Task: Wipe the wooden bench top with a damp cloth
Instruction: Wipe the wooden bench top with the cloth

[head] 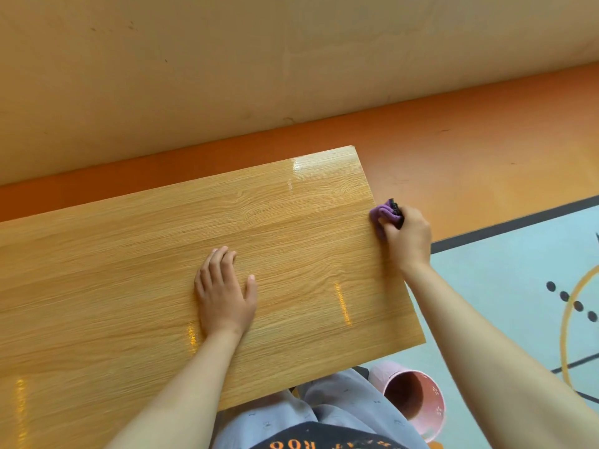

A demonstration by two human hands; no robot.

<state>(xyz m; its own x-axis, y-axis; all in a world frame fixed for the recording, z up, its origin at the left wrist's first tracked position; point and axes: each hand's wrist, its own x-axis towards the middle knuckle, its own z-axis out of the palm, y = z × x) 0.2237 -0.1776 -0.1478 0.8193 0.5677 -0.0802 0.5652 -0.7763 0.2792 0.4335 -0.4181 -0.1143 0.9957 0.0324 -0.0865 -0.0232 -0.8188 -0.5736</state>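
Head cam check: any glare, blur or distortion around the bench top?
Head view: bench top has white glare at its far right corner, orange streaks near the left hand; right hand and purple cloth slightly soft, pink bucket blurrier; orange floor edge bows slightly, wide-angle.

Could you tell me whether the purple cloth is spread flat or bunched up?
Bunched up: the cloth sits wadded in the right hand at the bench top edge.

one wooden bench top (129,270), one purple cloth (384,215), one pink bucket (418,400) and two bare hands, namely one left hand (223,293) and one right hand (408,238).
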